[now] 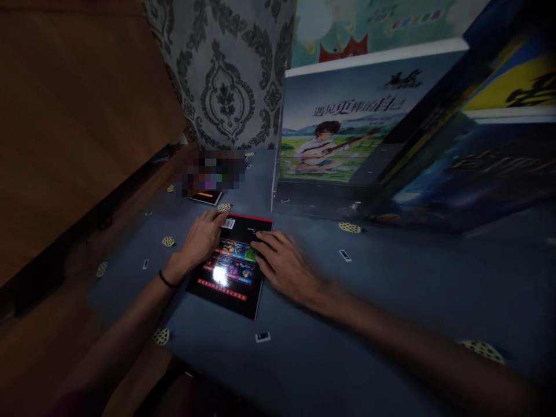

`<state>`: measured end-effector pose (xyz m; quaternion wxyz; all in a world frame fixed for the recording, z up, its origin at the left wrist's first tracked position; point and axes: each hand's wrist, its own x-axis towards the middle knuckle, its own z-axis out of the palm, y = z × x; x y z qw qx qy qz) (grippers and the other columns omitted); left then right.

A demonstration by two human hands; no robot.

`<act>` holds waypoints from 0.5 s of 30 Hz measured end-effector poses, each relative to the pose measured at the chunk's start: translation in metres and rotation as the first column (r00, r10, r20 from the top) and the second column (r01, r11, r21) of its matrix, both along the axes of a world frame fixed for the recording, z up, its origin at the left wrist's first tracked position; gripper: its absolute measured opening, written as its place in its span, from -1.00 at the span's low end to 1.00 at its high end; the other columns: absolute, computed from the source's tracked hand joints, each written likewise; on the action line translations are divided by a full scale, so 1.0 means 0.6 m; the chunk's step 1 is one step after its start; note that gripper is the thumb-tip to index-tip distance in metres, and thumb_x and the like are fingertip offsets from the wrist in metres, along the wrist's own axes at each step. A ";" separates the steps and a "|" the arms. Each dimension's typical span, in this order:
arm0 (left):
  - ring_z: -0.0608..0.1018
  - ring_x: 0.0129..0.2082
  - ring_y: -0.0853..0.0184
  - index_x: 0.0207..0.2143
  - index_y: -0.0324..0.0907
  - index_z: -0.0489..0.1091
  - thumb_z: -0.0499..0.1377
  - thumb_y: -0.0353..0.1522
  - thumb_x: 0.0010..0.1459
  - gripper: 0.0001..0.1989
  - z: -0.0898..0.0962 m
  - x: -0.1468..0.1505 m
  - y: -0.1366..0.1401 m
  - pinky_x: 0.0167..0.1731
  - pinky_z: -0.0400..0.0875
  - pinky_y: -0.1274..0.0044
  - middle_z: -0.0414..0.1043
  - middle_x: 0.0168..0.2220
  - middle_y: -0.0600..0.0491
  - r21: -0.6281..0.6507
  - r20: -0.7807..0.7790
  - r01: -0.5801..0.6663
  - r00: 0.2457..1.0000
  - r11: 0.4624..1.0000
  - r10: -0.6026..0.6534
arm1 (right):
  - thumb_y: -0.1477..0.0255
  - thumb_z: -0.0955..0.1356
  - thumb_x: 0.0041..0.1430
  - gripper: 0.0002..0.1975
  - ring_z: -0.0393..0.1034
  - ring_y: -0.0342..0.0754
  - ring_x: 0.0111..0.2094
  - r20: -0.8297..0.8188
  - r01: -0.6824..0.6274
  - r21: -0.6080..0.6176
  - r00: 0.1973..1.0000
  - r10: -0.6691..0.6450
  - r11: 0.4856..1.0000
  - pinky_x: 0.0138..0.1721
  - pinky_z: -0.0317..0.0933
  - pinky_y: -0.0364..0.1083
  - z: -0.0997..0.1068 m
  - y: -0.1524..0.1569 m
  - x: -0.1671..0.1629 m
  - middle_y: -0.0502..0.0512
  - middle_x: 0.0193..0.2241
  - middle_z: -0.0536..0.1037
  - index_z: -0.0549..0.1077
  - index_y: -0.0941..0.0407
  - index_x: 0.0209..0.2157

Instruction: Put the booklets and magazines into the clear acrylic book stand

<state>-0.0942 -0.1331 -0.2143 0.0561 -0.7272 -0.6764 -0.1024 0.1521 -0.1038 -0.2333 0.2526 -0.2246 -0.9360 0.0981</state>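
A black book [232, 296] with a red strip along its far edge lies flat on the blue-grey patterned cloth. Its face shows a barcode, small colourful pictures and a red line of print; glare covers part of the pictures. My left hand [203, 240] rests over the book's left edge, fingers stretched toward the barcode, with a dark band at the wrist. From the other side, my right hand [282, 263] touches the right edge, its fingers spread and reaching onto the face. Both hands look open, though the undersides of their fingers are hidden.
Behind the right hand, a clear-fronted rack holds a book with a guitar player [334, 133] and a dark blue book [478, 174]. Another dark book [207, 198] lies farther back, partly blurred out. Wooden furniture [82, 116] stands left; patterned wallpaper [226, 87] is behind.
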 end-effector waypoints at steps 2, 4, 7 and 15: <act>0.47 0.06 0.17 0.22 -0.23 0.36 -0.06 -0.53 0.33 -0.53 -0.001 -0.001 0.000 0.10 0.43 0.29 0.43 0.14 -0.13 -0.006 -0.004 0.010 1.000 1.000 -0.010 | 0.49 0.23 0.39 -0.68 0.38 0.22 0.13 -0.046 -0.026 -0.042 0.999 0.024 0.999 0.06 0.37 0.28 -0.007 0.009 0.018 0.33 0.09 0.56 0.53 0.18 0.04; 0.48 0.06 0.17 0.21 -0.21 0.37 -0.05 -0.52 0.33 -0.54 -0.002 -0.002 0.000 0.09 0.44 0.30 0.43 0.13 -0.12 -0.004 -0.013 0.015 1.000 1.000 -0.015 | 0.47 0.23 0.39 -0.65 0.38 0.20 0.15 -0.070 -0.032 -0.084 0.997 0.026 0.996 0.08 0.36 0.31 -0.014 0.017 0.038 0.31 0.13 0.53 0.51 0.14 0.09; 0.47 0.06 0.15 0.20 -0.18 0.40 -0.03 -0.52 0.33 -0.54 -0.003 -0.002 0.002 0.09 0.44 0.29 0.44 0.10 -0.12 0.009 -0.035 0.012 0.999 1.000 -0.012 | 0.46 0.24 0.38 -0.64 0.40 0.20 0.15 -0.076 0.009 -0.133 0.997 -0.019 0.991 0.11 0.35 0.32 -0.020 0.027 0.060 0.29 0.17 0.50 0.48 0.13 0.13; 0.43 0.11 0.12 0.20 -0.12 0.41 -0.03 -0.57 0.28 -0.49 -0.005 0.011 0.015 0.12 0.41 0.22 0.39 0.15 -0.13 0.029 -0.032 0.073 0.997 0.997 -0.072 | 0.46 0.23 0.37 -0.66 0.40 0.18 0.13 -0.094 0.009 -0.168 0.995 -0.025 0.986 0.11 0.35 0.32 -0.015 0.031 0.061 0.27 0.13 0.53 0.52 0.11 0.07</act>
